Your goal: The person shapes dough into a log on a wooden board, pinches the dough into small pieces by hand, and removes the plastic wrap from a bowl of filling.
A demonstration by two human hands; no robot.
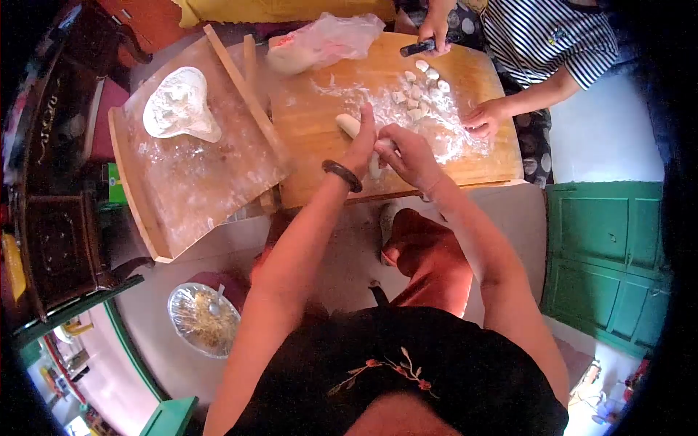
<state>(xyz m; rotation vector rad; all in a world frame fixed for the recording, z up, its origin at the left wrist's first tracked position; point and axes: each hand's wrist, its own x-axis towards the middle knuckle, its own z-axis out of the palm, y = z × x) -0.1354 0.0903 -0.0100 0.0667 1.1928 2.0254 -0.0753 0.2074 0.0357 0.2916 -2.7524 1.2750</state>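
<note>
My left hand (362, 145), with a dark bracelet at its wrist, is at the near part of the wooden board (305, 160), its fingers pointing away and pressed together beside a pale dough roll (347, 125). Close to its right, my right hand (411, 156) is closed, fingers curled round a pale piece that looks like dough. The two hands nearly touch. Beyond them, several small dough pieces (416, 93) lie in scattered flour. A clear plastic bag (338, 40) with something pale in it rests at the board's far left.
Across the board, a co-worker in a striped shirt (549, 36) holds a dark-handled tool (418, 48); their other hand (488, 116) touches the floured surface. On the left, a second board (218, 182) bears a flour container (174, 102). A foil-like bowl (203, 320) stands lower left.
</note>
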